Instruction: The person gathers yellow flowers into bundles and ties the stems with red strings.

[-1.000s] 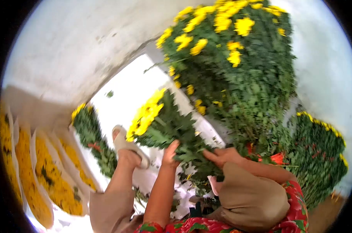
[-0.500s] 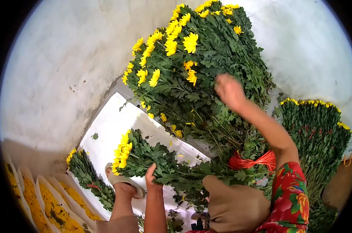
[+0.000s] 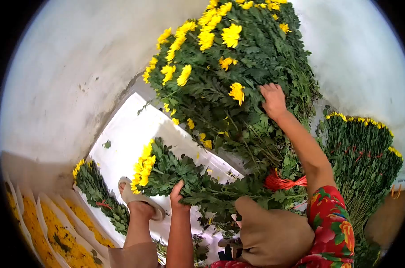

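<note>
My right hand point(image 3: 274, 98) has come to rest in the large, dark green heap of leafy stems with yellow, daisy-like flower heads point(image 3: 283, 58); half a second ago it was a blur in front of that heap, and a second ago it was down by the stems of my bunch. Its fingers are bent into the leaves, and I cannot tell whether they grip a stem. One loose-petalled yellow flower point(image 3: 237, 93) now sits lower and farther from the bloom above it than before, just beside my fingers.

My left hand point(image 3: 179, 196) stays closed around the leafy bunch of yellow blooms point(image 3: 167, 174), which lies sideways over the white sheet point(image 3: 126, 129), its flower heads near my beige sandal point(image 3: 140, 199). The bunch's stems run towards the skein of red plastic string point(image 3: 285, 181).

At lower left, long pale-walled containers point(image 3: 87, 237) stand side by side, full of yellow flower material with dark green scraps in one. At the right edge, near the upright bundles of yellow-tipped stems point(image 3: 363, 161), is a white bag-like thing with an orange loop point(image 3: 404, 179); its inside is hidden from me
</note>
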A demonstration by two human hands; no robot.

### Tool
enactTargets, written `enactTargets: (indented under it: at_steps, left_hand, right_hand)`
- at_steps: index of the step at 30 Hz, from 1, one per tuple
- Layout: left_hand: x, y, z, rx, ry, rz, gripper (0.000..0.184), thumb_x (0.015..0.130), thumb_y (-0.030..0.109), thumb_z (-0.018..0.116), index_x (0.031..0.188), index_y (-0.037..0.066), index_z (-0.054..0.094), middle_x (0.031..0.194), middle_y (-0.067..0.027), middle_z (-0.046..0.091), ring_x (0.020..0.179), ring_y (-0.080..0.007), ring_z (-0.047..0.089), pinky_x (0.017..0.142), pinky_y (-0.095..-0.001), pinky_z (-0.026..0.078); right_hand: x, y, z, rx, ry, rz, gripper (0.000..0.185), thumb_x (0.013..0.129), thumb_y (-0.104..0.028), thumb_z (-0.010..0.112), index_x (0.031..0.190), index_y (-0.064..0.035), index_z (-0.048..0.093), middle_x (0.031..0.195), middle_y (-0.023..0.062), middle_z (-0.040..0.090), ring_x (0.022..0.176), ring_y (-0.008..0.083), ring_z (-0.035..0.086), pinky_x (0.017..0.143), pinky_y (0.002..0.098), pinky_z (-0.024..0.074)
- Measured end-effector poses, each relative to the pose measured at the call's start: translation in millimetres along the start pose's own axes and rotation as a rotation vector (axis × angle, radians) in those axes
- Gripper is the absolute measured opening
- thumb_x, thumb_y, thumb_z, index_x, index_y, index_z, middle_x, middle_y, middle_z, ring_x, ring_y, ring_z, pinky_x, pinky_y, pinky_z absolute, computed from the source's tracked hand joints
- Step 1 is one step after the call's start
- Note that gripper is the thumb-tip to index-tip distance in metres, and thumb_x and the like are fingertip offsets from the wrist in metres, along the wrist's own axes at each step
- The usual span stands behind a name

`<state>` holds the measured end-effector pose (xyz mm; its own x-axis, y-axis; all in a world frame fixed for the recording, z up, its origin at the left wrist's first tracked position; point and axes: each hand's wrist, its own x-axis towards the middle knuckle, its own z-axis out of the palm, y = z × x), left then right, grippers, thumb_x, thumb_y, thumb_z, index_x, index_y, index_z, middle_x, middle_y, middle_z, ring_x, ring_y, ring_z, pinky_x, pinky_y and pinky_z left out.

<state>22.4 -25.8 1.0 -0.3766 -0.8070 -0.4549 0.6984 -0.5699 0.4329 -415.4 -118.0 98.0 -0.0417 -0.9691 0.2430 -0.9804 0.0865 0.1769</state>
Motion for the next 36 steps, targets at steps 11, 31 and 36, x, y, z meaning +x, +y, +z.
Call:
enactTargets:
  at_steps: [11,31,36]
  left_hand:
    - [-8.7,4.9,1.0,-0.146,-0.115,-0.117,0.042,0.093,0.017,0.055,0.129,-0.003,0.053,0.122,-0.0146,0.063,0.107,-0.0289,0.064,0.095,-0.0421,0.05]
    - [-3.2,-9.7,10.0,-0.081,-0.226,0.091,0.045,0.094,0.011,0.051,0.137,-0.002,0.047,0.133,-0.0155,0.055,0.118,-0.0297,0.057,0.104,-0.0432,0.043]
    - [0.5,16.9,7.6,-0.029,-0.098,0.001,0.043,0.093,0.022,0.052,0.126,-0.006,0.056,0.121,-0.0185,0.062,0.11,-0.0314,0.061,0.098,-0.0435,0.047]
  right_hand:
    - [-54.5,-210.4,-132.1,0.605,-0.047,-0.535,0.067,0.07,0.0,0.06,0.136,-0.0004,0.048,0.082,0.0102,0.059,0.076,0.0294,0.061,0.065,0.039,0.0494]
    - [-76.2,-228.1,-48.4,1.066,-0.304,-0.531,0.061,0.072,-0.01,0.066,0.131,-0.0007,0.052,0.139,0.0223,0.045,0.131,0.0399,0.04,0.109,0.0501,0.0333]
    - [31.5,-67.5,-69.8,0.424,0.264,0.13,0.065,0.069,-0.01,0.074,0.126,0.0026,0.045,0.122,0.025,0.05,0.116,0.0418,0.047,0.1,0.0459,0.0401]
